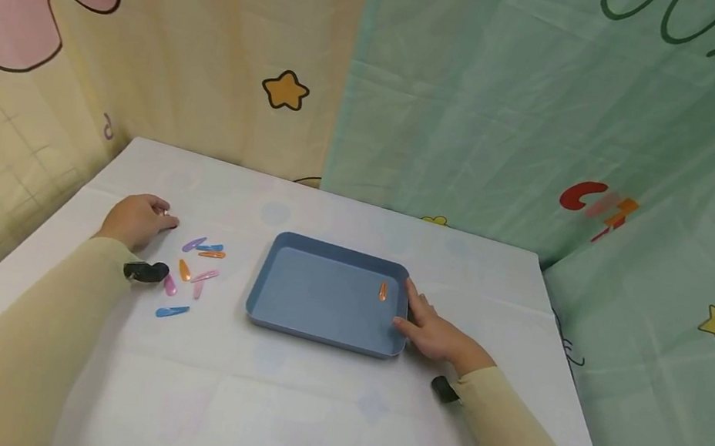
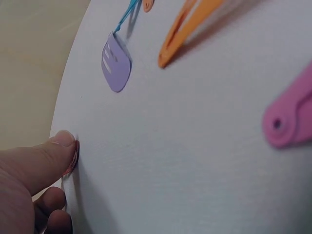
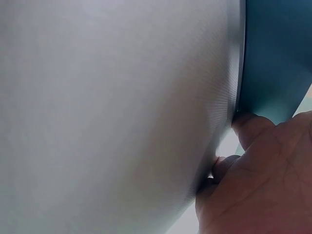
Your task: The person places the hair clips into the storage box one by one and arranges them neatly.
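resting spread against the right edge of the tray (image 1: 318, 295) is the right hand (image 1: 434, 334) — early stage, it seems: eight or so loose clips (image 1: 184, 270) lie outside on the table (image 1: 299, 416), one orange clip (image 1: 383, 291) sits inside, and the left hand (image 1: 135, 220) pinches a reddish clip (image 2: 73, 165).

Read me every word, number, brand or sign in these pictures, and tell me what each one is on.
"100%": large dark-green characters on the green curtain, tops cut off by the picture's edge.
Too small to tell if lettering: little squiggles on the yellow curtain.
No readable text: blue tray, snap hair clips.
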A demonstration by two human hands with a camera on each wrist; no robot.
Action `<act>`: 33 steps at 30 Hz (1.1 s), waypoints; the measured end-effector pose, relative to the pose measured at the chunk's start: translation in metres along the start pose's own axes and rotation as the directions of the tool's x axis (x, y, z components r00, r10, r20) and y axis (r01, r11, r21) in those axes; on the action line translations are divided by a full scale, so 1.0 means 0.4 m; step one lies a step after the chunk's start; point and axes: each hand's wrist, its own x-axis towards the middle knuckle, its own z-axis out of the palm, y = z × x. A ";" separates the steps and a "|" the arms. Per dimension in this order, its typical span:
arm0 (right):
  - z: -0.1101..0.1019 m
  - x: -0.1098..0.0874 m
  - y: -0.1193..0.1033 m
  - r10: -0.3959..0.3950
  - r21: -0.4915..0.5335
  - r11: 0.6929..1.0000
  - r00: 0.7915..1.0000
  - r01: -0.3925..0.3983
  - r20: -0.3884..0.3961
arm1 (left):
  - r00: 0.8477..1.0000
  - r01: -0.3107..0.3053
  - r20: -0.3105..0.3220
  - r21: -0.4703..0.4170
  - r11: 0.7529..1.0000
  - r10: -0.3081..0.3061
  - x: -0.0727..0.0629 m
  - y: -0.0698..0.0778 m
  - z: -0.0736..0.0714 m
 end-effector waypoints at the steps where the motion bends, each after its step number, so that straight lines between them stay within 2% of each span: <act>1: 0.000 0.000 0.000 0.000 0.001 1.000 1.000 0.000 0.000 | 1.000 0.004 -0.001 0.001 1.000 -0.004 0.001 -0.001 0.001; 6: 0.000 -0.002 0.000 -0.001 0.002 1.000 1.000 0.001 -0.003 | 1.000 0.010 -0.015 -0.002 1.000 -0.010 0.005 0.000 0.009; 13: 0.001 -0.002 -0.001 -0.003 0.007 1.000 1.000 0.003 -0.002 | 0.999 0.042 -0.021 -0.051 0.998 -0.043 -0.002 0.008 0.010; 23: 0.004 0.002 0.005 -0.003 0.000 1.000 1.000 0.003 -0.004 | 0.998 0.029 -0.054 -0.070 0.997 -0.033 -0.001 0.005 0.012; 28: 0.005 0.005 0.008 -0.008 0.001 1.000 1.000 0.008 -0.007 | 0.999 0.025 -0.041 -0.070 0.997 -0.028 -0.007 0.005 0.010; 33: 0.006 0.006 0.012 -0.009 0.005 1.000 1.000 0.009 -0.006 | 1.000 -0.008 -0.021 -0.058 0.998 0.007 -0.011 0.003 0.008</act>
